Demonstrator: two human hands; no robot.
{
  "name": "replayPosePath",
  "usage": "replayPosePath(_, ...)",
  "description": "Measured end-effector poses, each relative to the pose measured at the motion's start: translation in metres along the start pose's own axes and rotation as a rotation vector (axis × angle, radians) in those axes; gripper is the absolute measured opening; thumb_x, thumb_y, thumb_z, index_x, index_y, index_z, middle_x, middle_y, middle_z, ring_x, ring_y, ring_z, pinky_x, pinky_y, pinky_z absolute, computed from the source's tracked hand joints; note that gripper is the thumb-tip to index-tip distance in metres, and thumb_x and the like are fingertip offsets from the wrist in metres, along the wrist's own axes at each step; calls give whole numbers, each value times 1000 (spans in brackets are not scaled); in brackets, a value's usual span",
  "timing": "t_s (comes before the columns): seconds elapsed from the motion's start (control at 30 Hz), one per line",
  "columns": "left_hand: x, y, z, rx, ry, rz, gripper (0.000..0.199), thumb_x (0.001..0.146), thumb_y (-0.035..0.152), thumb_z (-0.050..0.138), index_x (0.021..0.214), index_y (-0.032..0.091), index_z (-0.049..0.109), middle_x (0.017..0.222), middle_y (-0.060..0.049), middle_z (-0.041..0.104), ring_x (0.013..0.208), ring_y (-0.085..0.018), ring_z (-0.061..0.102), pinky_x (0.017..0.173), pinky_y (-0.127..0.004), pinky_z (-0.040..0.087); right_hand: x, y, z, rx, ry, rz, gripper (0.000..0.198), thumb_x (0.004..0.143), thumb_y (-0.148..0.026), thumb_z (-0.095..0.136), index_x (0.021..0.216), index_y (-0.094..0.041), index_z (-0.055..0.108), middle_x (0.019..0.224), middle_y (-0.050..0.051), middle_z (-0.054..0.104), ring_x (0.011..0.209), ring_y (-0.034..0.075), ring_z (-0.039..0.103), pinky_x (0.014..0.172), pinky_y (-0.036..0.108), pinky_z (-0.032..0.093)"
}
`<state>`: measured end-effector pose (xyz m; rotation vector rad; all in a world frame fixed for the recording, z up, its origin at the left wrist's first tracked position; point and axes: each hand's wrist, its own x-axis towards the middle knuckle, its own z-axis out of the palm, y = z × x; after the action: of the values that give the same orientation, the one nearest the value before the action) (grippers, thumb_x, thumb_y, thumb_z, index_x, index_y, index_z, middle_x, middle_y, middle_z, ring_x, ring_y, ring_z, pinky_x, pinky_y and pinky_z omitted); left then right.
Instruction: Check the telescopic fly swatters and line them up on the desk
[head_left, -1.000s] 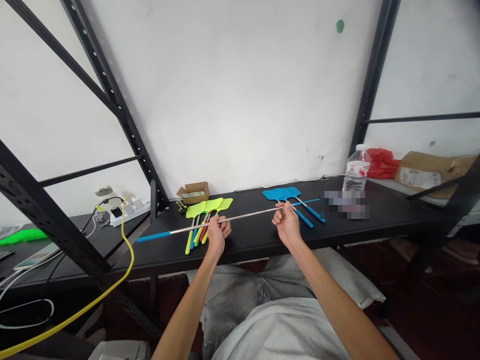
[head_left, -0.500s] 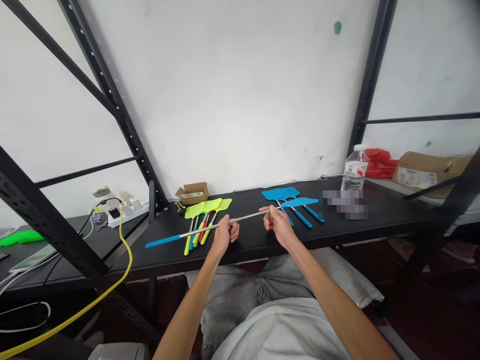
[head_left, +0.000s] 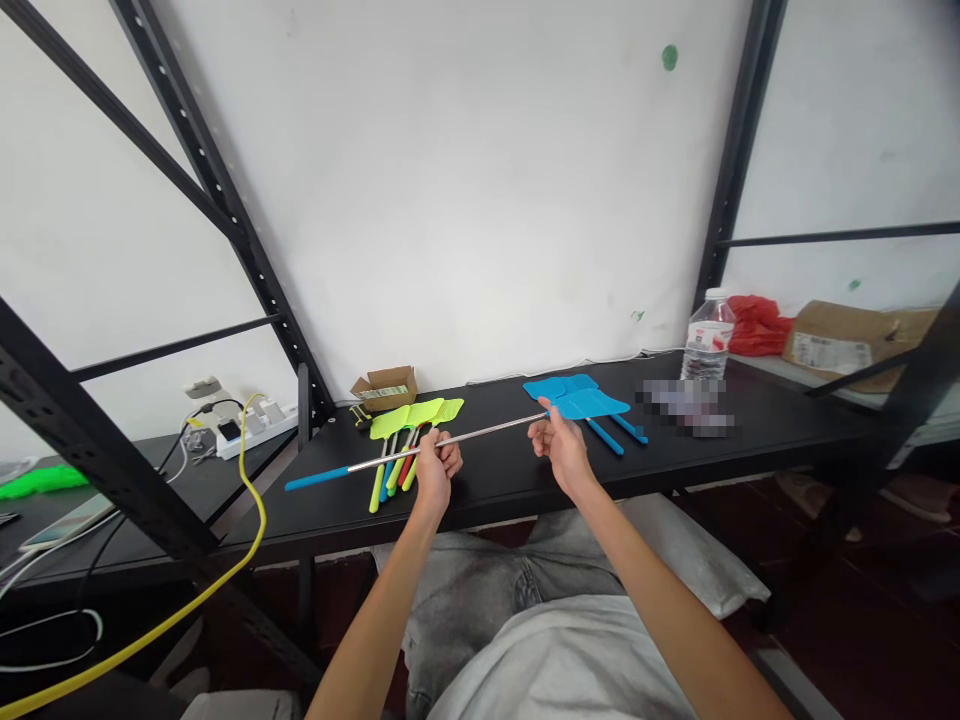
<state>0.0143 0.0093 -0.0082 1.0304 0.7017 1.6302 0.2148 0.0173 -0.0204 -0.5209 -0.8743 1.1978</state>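
A blue fly swatter (head_left: 491,431) with a long thin metal shaft is held slantwise above the table, its blue handle to the left and its flat head to the right. My left hand (head_left: 437,470) is closed around the shaft toward the handle. With thumb and fingers, my right hand (head_left: 564,450) pinches the neck just below the head. Beneath and beside my left hand lies a group of fly swatters (head_left: 390,422) with yellow-green heads and yellow-green, blue and red handles. Behind my right hand rest more blue fly swatters (head_left: 546,388), partly covered by the held head.
An open cardboard box (head_left: 386,390) stands at the back of the black table (head_left: 495,490). Toward the right are a water bottle (head_left: 709,338), a blurred patch, a red bag (head_left: 756,326) and a carton (head_left: 847,345). A yellow cable (head_left: 255,530) and black shelf posts flank the left.
The held swatter's head has turned from nearly edge-on to showing its flat face. My left hand and the shaft have shifted slightly left.
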Motion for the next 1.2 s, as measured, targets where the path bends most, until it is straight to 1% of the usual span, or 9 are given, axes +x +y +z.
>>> replayPosePath(0.13, 0, 1, 0, -6, 54, 36, 38, 85, 39, 46, 56, 21, 29, 49, 8, 20, 38, -6, 19, 38, -21, 17, 1, 0, 0, 67, 79, 8, 52, 80, -55, 62, 119, -22, 58, 67, 0, 66, 47, 11, 47, 47, 25, 36)
replayPosePath(0.3, 2, -1, -7, -22, 198, 162, 40, 86, 41, 44, 55, 21, 28, 51, 7, 19, 38, -6, 19, 38, -22, 15, 0, -3, -4, 156, 77, 0, 45, 83, -51, 56, 119, -23, 58, 69, 1, 65, 50, 12, 48, 49, 25, 35)
replayPosePath(0.43, 4, -2, -12, -46, 263, 217, 44, 87, 44, 41, 53, 21, 27, 50, 7, 18, 38, -6, 17, 39, -22, 16, 0, -3, -6, 239, 99, 5, 45, 85, -52, 49, 118, -24, 58, 67, 1, 63, 50, 13, 48, 49, 26, 35)
replayPosePath(0.53, 5, -4, -15, -73, 294, 231, 43, 87, 45, 41, 53, 21, 27, 49, 7, 19, 38, -6, 17, 39, -22, 17, 2, 0, -6, 230, 124, -2, 47, 84, -54, 53, 119, -23, 58, 66, 0, 61, 50, 12, 47, 48, 26, 35)
replayPosePath(0.7, 7, -5, -18, -129, 342, 251, 44, 88, 45, 39, 54, 22, 24, 48, 7, 20, 37, -7, 16, 39, -23, 16, 5, 4, -4, 173, 207, -20, 55, 79, -61, 60, 116, -20, 60, 61, -2, 58, 47, 11, 44, 47, 26, 33)
replayPosePath(0.83, 7, -4, -18, -154, 347, 258, 44, 88, 44, 37, 53, 22, 24, 46, 7, 19, 37, -7, 16, 38, -23, 14, 6, 4, -5, 210, 224, -18, 57, 82, -67, 52, 113, -20, 61, 56, -4, 52, 47, 12, 43, 48, 26, 34)
replayPosePath(0.93, 7, -4, -16, -142, 334, 250, 42, 87, 42, 37, 52, 22, 24, 46, 7, 18, 37, -7, 16, 38, -23, 14, 7, 5, -6, 210, 233, -32, 53, 83, -64, 53, 109, -19, 63, 54, -4, 49, 48, 11, 41, 48, 26, 34)
replayPosePath(1.03, 7, -5, -14, -104, 328, 237, 40, 85, 41, 39, 53, 23, 23, 47, 8, 16, 38, -7, 17, 39, -22, 13, 7, 6, -6, 191, 214, -46, 50, 84, -61, 54, 109, -19, 64, 53, -5, 48, 48, 11, 40, 49, 26, 33)
replayPosePath(1.2, 6, -8, -12, -3, 224, 158, 36, 84, 42, 40, 57, 22, 26, 50, 8, 18, 40, -7, 15, 40, -21, 12, 5, 8, -7, 96, 132, -53, 52, 87, -62, 50, 114, -20, 63, 53, -4, 48, 47, 12, 40, 49, 26, 33)
